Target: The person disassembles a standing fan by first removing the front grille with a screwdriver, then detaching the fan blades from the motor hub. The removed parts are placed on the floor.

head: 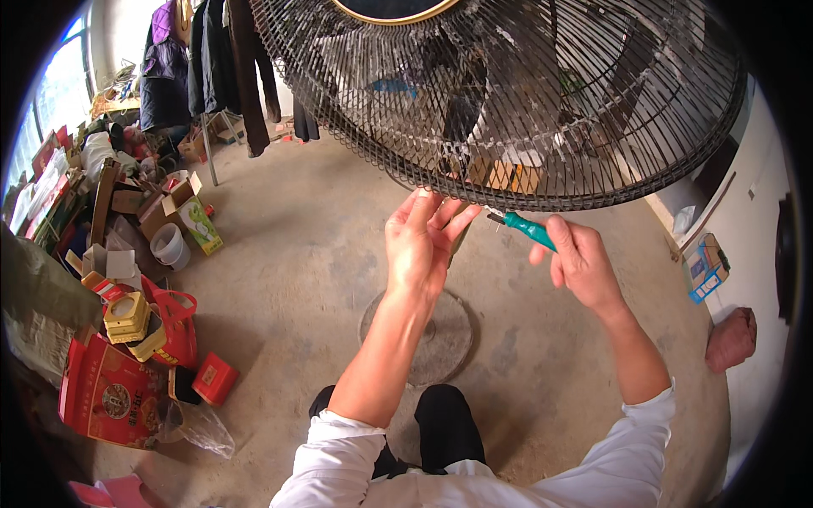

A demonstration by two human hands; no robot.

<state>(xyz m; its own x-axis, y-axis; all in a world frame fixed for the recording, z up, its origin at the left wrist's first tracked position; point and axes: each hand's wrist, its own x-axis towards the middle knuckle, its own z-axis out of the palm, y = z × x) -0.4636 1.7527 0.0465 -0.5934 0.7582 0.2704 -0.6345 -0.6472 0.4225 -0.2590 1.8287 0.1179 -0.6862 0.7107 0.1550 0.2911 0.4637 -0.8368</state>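
Observation:
A large, dirty wire fan guard fills the upper part of the view, its lower rim before me. My left hand is raised with its fingertips at that rim; whether they pinch it cannot be told. In my right hand is a green-handled tool, perhaps a screwdriver, pointing left with its dark end just below the rim. Its tip is hard to make out. Below my hands, the fan's round base rests on the concrete floor in front of my knees.
Cardboard boxes, a white bucket and a red gift box crowd the floor at left. Clothes hang from a rack behind them. By the right wall lie a blue-edged box and a reddish bundle.

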